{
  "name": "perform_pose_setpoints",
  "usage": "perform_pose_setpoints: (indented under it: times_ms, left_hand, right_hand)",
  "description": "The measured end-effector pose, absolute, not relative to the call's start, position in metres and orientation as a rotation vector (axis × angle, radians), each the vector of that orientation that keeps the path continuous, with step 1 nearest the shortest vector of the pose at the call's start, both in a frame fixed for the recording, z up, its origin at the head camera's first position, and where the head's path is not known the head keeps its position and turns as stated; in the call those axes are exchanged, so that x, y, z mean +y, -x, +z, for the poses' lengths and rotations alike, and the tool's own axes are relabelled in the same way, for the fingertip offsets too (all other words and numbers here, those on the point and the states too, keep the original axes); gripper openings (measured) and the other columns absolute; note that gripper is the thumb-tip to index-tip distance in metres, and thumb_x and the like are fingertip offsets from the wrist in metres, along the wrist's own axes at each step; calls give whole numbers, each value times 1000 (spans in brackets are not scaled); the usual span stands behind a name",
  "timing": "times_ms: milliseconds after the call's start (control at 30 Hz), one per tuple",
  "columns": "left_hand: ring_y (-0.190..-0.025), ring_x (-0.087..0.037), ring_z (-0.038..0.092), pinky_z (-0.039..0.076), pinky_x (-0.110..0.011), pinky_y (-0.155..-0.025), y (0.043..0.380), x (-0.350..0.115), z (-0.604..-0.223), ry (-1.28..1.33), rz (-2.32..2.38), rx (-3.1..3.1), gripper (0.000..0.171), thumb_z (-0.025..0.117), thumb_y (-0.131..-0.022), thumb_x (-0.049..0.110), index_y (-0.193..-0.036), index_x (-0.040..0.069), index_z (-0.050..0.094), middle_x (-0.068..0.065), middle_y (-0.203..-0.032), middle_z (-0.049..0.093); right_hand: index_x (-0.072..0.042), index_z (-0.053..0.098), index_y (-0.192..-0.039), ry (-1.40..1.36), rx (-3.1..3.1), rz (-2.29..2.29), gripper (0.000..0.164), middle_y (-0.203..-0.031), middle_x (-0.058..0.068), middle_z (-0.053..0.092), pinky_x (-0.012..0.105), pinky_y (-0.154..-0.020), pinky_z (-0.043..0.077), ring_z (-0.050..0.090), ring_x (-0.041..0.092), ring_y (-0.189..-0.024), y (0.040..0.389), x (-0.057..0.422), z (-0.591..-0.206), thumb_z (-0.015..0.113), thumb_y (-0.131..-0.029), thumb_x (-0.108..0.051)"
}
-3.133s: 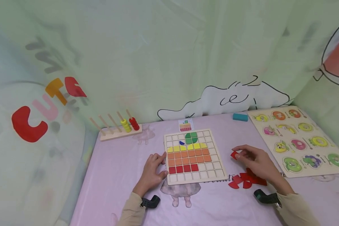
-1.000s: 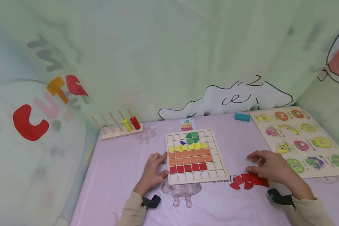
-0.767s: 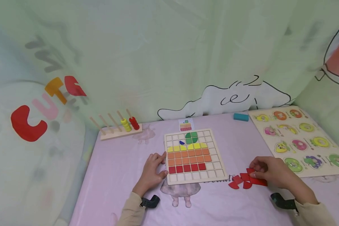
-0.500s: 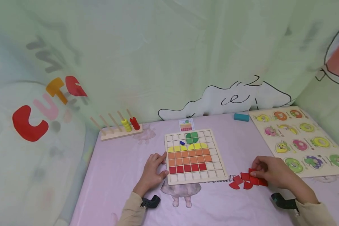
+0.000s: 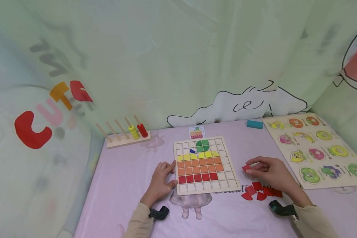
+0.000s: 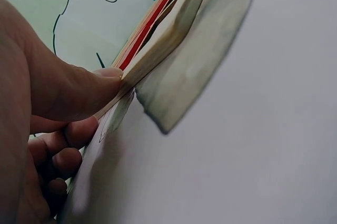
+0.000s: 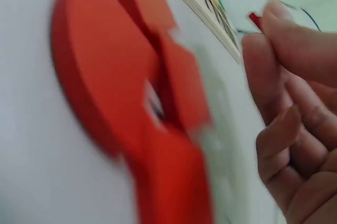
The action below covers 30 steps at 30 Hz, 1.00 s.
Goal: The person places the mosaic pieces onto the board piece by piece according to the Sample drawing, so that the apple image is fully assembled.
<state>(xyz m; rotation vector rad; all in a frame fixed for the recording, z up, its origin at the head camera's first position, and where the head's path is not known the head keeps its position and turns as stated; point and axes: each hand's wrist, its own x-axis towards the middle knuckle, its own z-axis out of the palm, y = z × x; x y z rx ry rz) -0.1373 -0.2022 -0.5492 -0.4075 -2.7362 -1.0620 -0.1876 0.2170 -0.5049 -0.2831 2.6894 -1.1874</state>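
My left hand (image 5: 160,180) touches the left edge of a wooden grid board (image 5: 232,182), thumb near the lower corner. In the left wrist view its thumb (image 6: 79,87) rests against the board's edge. The board carries a green leaf shape, a small blue piece, a yellow row, two orange rows and a row of several red tiles (image 5: 197,178). Right of the board, my right hand (image 5: 270,172) pinches a square red tile (image 5: 246,169) between thumb and fingertips, above the cloth. Loose red pieces (image 5: 267,191), squares and rounded wedges, lie below that hand; they look blurred in the right wrist view.
A small pattern card (image 5: 196,132) lies behind the board. At the back left stands a peg rack (image 5: 128,142) with yellow and red beads. A teal block (image 5: 254,124) and a fruit puzzle board (image 5: 297,167) are at the right. Fabric walls enclose the table.
A fifth red tile has joined the red row. My right hand went to the loose pieces, took a red tile and moved left and away from me with it. The left hand stayed put.
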Motion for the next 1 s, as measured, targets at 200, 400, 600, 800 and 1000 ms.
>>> perform_pose_setpoints:
  times_ms: [200,400,600,800,1000]
  left_hand:
    - [-92,-12,42,36,-30,-83,138,-203,-550,407,-1061,-2743,75,78,-76,9,-148,-3,59,1,-95,57]
    - [-93,-12,41,37,-30,-84,138,-203,-550,400,-1054,-2758,75,78,-77,9,-149,-1,58,2,-96,56]
    - [-93,-12,43,38,-31,-84,138,-203,-551,422,-1043,-2742,74,78,-76,9,-147,-3,60,2,-96,57]
    - [-95,-12,42,38,-32,-87,138,-203,-550,384,-1067,-2784,75,79,-78,11,-150,1,58,1,-98,57]
    - [-95,-12,43,38,-32,-86,138,-203,-551,383,-1053,-2777,75,79,-77,11,-149,1,59,3,-97,57]
  right_hand:
    - [-8,75,-122,346,2657,-1249,38,-97,3,81,23,-69,54,72,16,-84,187,186,-507,86,-89,-24]
    - [-9,77,-110,525,2687,-1196,32,-87,-4,74,22,-69,54,64,9,-76,187,160,-508,90,-84,-22]
    - [-10,78,-105,553,2693,-1145,31,-83,-4,66,23,-62,48,55,12,-72,187,149,-508,93,-80,-22]
    - [-12,79,-103,522,2669,-1118,31,-85,-3,66,24,-57,44,53,14,-70,188,144,-506,94,-78,-21]
    - [-13,80,-102,508,2696,-1090,28,-82,-5,68,24,-61,46,55,15,-73,189,145,-505,93,-80,-23]
